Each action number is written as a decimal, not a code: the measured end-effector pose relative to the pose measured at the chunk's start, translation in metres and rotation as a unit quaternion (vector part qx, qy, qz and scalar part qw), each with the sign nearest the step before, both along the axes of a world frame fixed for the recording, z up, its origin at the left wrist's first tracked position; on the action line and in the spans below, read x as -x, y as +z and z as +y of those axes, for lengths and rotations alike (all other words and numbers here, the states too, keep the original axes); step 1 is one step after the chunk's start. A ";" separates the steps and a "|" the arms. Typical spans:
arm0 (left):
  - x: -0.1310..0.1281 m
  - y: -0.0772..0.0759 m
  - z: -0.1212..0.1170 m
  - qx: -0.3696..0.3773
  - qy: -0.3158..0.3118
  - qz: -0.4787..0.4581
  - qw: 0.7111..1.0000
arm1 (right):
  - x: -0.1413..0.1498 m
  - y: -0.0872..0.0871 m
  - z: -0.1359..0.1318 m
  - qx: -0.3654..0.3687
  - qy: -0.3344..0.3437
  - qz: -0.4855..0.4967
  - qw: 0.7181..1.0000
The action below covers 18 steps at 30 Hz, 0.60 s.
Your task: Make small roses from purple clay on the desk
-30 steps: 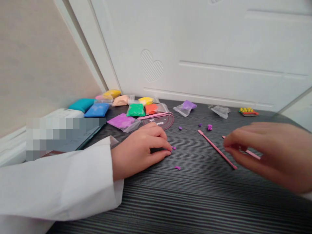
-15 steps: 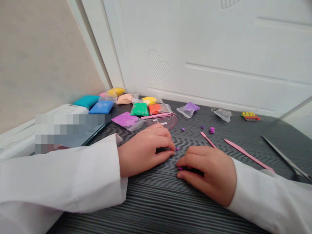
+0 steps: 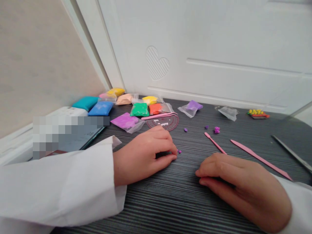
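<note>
My left hand [image 3: 148,152] rests on the dark table, fingers curled and thumb tip close against the index finger. A tiny purple clay ball [image 3: 179,151] sits right at those fingertips; whether anything is pinched there is hidden. To the right, my right hand [image 3: 243,185] has its thumb and fingers brought together, and what they hold, if anything, cannot be made out. Beyond it lie a small pink modelling tool [image 3: 214,142] and a longer pink clay knife [image 3: 259,158]. Small purple clay bits, a lilac oval [image 3: 185,129] and a lumpy piece [image 3: 216,130], lie farther back.
Clay packets, among them a magenta one [image 3: 125,121] and a green one [image 3: 139,110], cluster at the back left by a protractor [image 3: 168,123]. A phone [image 3: 91,136] lies left. Scissors [image 3: 291,152] and a yellow-and-red clay piece [image 3: 258,113] are at right.
My right hand has moved right and toward me, away from the left hand. The purple bit seen between its fingers is out of sight. My left hand stays nearly in place.
</note>
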State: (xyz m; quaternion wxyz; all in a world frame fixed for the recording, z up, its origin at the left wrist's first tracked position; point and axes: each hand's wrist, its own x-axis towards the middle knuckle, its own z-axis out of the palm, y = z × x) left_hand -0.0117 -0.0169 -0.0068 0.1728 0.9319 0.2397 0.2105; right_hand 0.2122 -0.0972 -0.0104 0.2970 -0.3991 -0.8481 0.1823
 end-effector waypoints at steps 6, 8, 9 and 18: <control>-0.002 0.001 0.000 0.003 0.005 0.010 1.000 | -0.003 -0.006 0.000 -0.015 0.018 0.057 0.998; -0.002 0.001 -0.001 -0.002 0.009 0.013 1.000 | -0.004 -0.006 0.001 -0.013 0.026 0.057 0.998; -0.001 0.001 -0.001 -0.004 0.010 0.015 1.000 | -0.004 -0.006 0.002 -0.012 0.031 0.049 0.998; -0.002 0.001 0.000 -0.012 0.014 0.016 1.000 | -0.005 -0.004 0.003 -0.007 0.060 0.018 0.998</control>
